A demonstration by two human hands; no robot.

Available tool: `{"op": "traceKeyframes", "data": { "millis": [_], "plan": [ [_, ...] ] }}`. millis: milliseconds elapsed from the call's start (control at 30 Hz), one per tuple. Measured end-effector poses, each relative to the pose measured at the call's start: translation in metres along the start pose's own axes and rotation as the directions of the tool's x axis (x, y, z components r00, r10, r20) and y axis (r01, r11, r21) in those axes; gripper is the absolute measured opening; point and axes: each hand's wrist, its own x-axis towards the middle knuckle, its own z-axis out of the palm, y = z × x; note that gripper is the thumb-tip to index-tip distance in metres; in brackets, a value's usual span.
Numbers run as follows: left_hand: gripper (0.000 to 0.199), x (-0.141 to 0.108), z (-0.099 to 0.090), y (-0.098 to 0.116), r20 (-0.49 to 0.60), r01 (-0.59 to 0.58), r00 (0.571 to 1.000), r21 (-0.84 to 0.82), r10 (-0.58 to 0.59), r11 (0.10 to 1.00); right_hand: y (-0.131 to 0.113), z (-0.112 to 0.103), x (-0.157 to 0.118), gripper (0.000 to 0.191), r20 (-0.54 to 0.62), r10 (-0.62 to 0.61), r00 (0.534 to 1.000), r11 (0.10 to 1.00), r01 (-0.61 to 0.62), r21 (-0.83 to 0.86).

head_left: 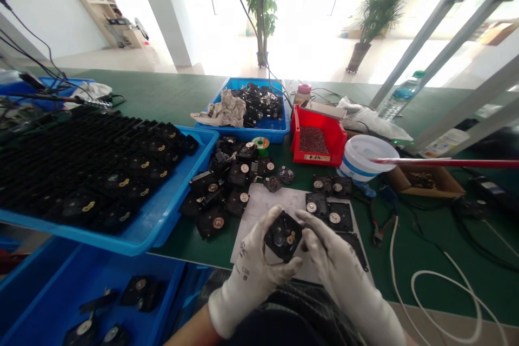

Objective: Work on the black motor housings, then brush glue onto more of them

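Note:
Both hands wear white work gloves with grey-stained fingers. My left hand (pixel 259 259) is closed around a black square plastic gear housing (pixel 283 238), with thumb below and fingers above. Small brass-coloured gears show on its upturned face. My right hand (pixel 334 259) has its thumb and fingertips closed at the right corner of the same housing. Under the hands lies a white paper sheet (pixel 253 208). To the right on it are several similar black housings (pixel 339 217) with silvery discs. A loose pile of such housings (pixel 239 173) sits left of the sheet.
A large blue tray (pixel 162 227) of stacked housings stands left; another blue bin (pixel 36 303) is below the table edge. Behind are a blue tray (pixel 259 135) of parts, a red bin (pixel 318 159) of small fasteners and a white bucket (pixel 367 154). Pliers (pixel 379 230) and white cable (pixel 393 259) lie right.

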Motion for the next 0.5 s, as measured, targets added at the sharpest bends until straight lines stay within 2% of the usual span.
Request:
{"op": "traceKeyframes", "data": {
  "millis": [33, 100, 167, 233, 333, 400, 500],
  "plan": [
    [0.078, 0.000, -0.001, 0.000, 0.002, -0.023, 1.000, 0.003, 0.023, 1.000, -0.001, -0.007, 0.002, 0.035, 0.016, -0.056, 0.998, 0.997, 0.057, -0.051],
    [0.077, 0.000, -0.002, -0.002, 0.036, -0.075, 0.997, 0.029, 0.074, 0.997, -0.007, -0.021, 0.009, 0.036, 0.160, -0.201, 0.967, 0.956, 0.229, -0.185],
    [0.080, 0.000, -0.001, -0.008, 0.080, -0.153, 0.986, 0.076, 0.146, 0.985, -0.018, -0.033, 0.018, 0.036, 0.392, -0.282, 0.876, 0.830, 0.428, -0.358],
    [0.085, 0.000, 0.000, -0.014, 0.115, -0.259, 0.963, 0.133, 0.244, 0.957, -0.030, -0.041, 0.028, 0.030, 0.570, -0.212, 0.794, 0.694, 0.533, -0.485],
    [0.097, 0.002, 0.000, -0.020, 0.160, -0.397, 0.915, 0.183, 0.371, 0.899, -0.041, -0.045, 0.039, 0.020, 0.682, -0.079, 0.727, 0.605, 0.579, -0.547],
    [0.100, 0.004, 0.000, -0.022, 0.189, -0.456, 0.887, 0.207, 0.422, 0.866, -0.040, -0.045, 0.044, 0.011, 0.709, -0.068, 0.702, 0.580, 0.606, -0.544],
    [0.089, 0.010, 0.002, -0.023, 0.220, -0.523, 0.852, 0.287, 0.476, 0.803, -0.035, -0.045, 0.045, 0.004, 0.712, -0.082, 0.698, 0.535, 0.633, -0.559]
  ]
}}
